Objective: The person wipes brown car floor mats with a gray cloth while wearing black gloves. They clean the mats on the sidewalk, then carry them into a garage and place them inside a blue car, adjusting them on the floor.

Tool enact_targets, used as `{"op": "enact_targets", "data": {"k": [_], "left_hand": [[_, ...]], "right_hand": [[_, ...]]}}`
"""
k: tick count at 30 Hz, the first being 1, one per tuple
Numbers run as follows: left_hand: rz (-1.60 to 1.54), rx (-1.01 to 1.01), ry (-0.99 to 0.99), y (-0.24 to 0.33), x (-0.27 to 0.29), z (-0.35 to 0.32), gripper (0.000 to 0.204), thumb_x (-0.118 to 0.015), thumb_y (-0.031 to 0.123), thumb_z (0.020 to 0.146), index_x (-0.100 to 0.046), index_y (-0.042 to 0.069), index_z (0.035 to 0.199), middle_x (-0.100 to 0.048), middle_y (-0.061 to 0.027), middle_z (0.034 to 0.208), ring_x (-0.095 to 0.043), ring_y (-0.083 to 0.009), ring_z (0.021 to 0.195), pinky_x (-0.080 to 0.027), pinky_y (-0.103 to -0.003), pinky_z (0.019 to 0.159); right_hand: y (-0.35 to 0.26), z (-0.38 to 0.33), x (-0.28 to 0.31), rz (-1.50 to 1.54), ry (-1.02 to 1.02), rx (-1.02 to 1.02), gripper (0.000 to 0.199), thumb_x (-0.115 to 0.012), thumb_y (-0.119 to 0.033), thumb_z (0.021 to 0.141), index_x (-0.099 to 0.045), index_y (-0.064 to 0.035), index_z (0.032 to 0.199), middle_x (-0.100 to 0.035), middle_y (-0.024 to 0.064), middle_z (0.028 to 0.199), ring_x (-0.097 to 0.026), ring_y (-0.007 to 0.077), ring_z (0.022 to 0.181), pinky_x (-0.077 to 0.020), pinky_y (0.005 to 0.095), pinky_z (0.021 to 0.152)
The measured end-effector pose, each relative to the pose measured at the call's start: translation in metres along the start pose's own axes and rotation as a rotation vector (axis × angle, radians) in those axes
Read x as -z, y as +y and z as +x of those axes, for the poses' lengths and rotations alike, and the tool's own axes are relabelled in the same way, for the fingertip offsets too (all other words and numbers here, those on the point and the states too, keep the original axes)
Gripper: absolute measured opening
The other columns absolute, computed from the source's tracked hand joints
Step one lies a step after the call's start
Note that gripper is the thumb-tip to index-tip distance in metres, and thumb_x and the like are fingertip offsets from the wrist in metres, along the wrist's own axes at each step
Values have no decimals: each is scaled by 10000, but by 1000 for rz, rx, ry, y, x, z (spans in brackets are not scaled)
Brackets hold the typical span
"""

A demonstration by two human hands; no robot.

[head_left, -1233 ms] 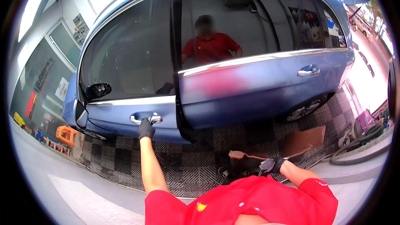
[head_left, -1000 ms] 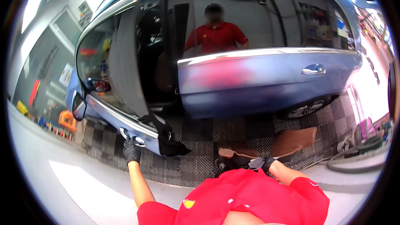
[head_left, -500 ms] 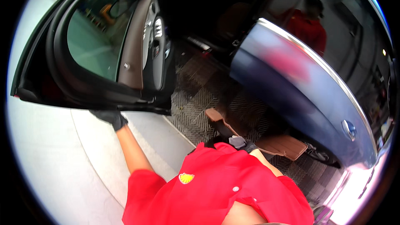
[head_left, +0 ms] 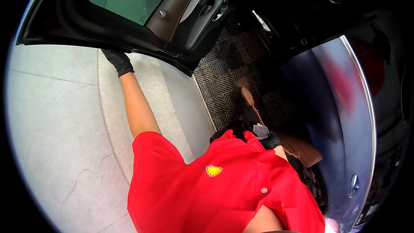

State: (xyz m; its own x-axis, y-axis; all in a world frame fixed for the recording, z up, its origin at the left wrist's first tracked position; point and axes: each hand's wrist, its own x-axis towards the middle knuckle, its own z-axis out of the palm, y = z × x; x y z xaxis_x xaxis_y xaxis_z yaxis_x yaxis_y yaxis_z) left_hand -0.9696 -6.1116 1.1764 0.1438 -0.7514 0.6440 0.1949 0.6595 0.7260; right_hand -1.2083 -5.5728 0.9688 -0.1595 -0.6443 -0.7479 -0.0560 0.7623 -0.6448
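Head view: left hand (head_left: 117,61), black-gloved, arm stretched out, sits on the lower edge of the open front car door (head_left: 129,21). Fingers look curled against the door edge, but I can't tell how firmly they close. Door is swung wide over the pale concrete floor (head_left: 56,116); its brown and grey inner trim panel (head_left: 189,6) with window switches faces the cabin.

Right hand (head_left: 269,140), also black-gloved, is low at the person's right side, just past the red polo shirt (head_left: 215,190). It's closed on a brown floor mat (head_left: 297,146), with a bit of grey cloth (head_left: 260,130) at the glove. The mat runs from the hand toward the rear door; a long brown strip (head_left: 250,101) extends from the hand toward the door opening, what it is I can't tell.

Black grid floor tiles (head_left: 233,60) lie under the car. The blue rear door (head_left: 340,116) is closed, with a chrome handle (head_left: 353,185) near the lower right.
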Motion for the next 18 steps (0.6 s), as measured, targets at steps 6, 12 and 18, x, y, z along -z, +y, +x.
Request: {"op": "enact_targets", "data": {"k": [6,12,18], "left_hand": [[123,220,258,24,-28,-70,447,-350,314,936,-434,11,1254,-473,-127,1258,-462,-228,1124,-363,-353,949],[-120,1745,-223,-74,99,-243,454,-524,398,852,-514,28,1116,-554,-188,1073,-518,-332,1010,-418,-458,878],[246,2027,-328,-85,138,-322,467,-569,447,811,-497,47,1042,-552,-185,955,-534,-347,880,-441,-520,766]], "right_hand": [[-32,30,-15,-465,-59,617,240,-493,-258,831,-527,-77,985,-524,136,993,-520,274,946,-427,341,806],[-49,47,-66,-520,36,1006,152,-451,-201,824,-555,-91,839,-575,118,806,-589,285,779,-469,361,658],[15,85,-131,-274,-272,527,172,-468,-209,817,-565,-76,868,-588,127,817,-589,284,752,-474,378,655]]}}
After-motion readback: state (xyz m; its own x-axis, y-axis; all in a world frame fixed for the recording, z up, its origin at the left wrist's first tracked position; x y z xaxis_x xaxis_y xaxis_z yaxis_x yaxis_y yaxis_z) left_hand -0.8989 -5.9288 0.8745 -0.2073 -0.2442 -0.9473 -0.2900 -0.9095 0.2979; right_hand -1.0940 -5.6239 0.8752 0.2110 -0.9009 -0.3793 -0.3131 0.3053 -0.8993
